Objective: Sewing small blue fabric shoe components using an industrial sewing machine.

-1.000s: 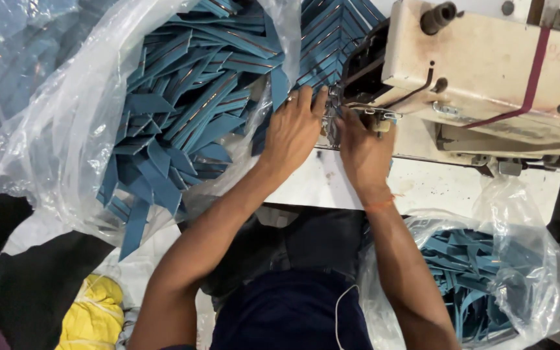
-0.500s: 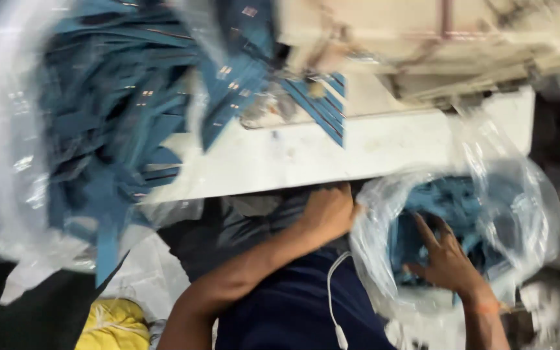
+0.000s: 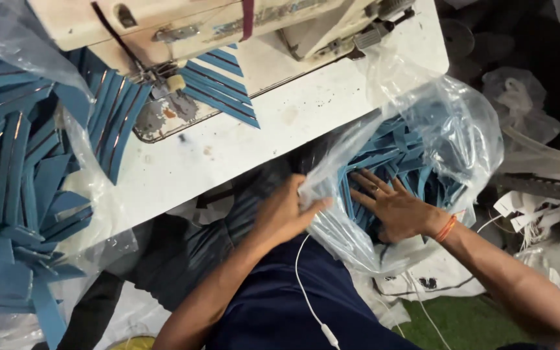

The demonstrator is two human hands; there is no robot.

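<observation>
While my left hand [image 3: 286, 214] pinched the near rim of the clear plastic bag [image 3: 461, 129], closed on the film, my right hand [image 3: 393, 207] lay open inside it, fingers spread flat on the blue fabric strips [image 3: 384, 162] and gripping none of them. The bag sat low at my right side, just beside the edge of the white tabletop [image 3: 241, 149], and the strips in it were heaped every which way. I judged the thin film the weak point: a hard tug at the rim could stretch or tear it, and the load would slide onto the floor among the white scraps [image 3: 526, 214]. Because the strips lay crossed and tangled, a careless grab might have dragged several out at once. My white earphone cord [image 3: 303, 291] hung close under my left wrist and could have caught in the bag's mouth. Up on the tabletop more blue strips [image 3: 218, 81] fanned out beneath the sewing machine [image 3: 183, 26], and a second, larger heap [image 3: 14, 194] sat in plastic at my left, near enough that a swinging elbow might have spilled it.
</observation>
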